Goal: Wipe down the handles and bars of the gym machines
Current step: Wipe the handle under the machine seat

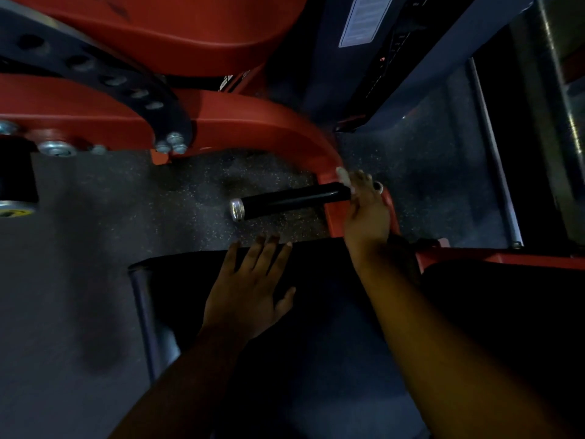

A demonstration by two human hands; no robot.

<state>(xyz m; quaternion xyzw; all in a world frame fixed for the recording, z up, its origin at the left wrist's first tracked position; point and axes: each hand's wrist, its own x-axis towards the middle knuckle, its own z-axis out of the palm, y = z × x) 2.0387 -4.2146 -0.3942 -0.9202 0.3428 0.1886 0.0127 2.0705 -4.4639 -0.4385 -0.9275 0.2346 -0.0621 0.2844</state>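
A black handle [285, 199] with a silver end cap sticks out to the left from a red machine arm [275, 122]. My right hand [367, 213] is at the handle's inner end, where it joins the arm, fingers wrapped over a small white cloth [343, 175] that shows above them. A ring is on one finger. My left hand [250, 289] lies flat with spread fingers on a black padded seat [316, 280] below the handle.
The red frame carries a dark curved plate with holes [126, 87] and silver bolts [172, 142]. A grey column with a white label [364, 20] stands behind. Speckled rubber floor [126, 201] lies underneath. A red bar [506, 258] runs off to the right.
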